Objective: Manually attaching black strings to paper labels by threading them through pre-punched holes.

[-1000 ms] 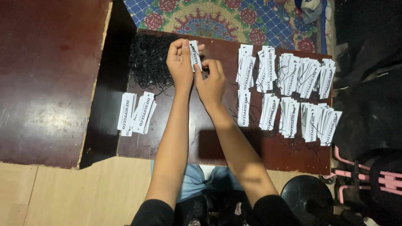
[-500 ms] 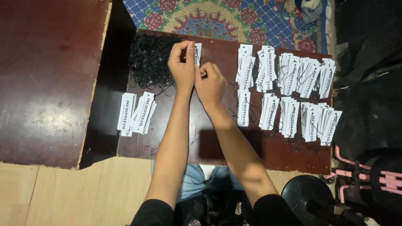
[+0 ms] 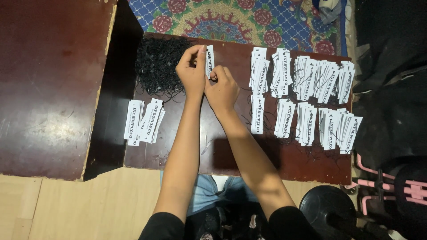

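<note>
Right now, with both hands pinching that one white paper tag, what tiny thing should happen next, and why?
Probably lay the white paper tag down with the finished rows of white tags with black strings on the right. The left hand pinches the tag upright while the right hand works at its edge, near the pile of loose black string loops. Whether the string is through yet cannot be told.

Worktop [image 3: 231, 155]: dark reddish-brown wood, worn semi-gloss finish, scuffed, edges chipped pale. Tag [image 3: 210, 60] pinched in left hand [image 3: 192, 73]: white matt paper card with black print. Tag stacks [image 3: 307, 95] and smaller stack [image 3: 144, 121]: same matt card. String pile [image 3: 158, 66]: thin black thread, matt, tangled. Rug [image 3: 231, 20]: woven cloth, floral pattern, soft-looking. Floor [image 3: 66, 209]: pale wood-look boards, smooth.
</note>
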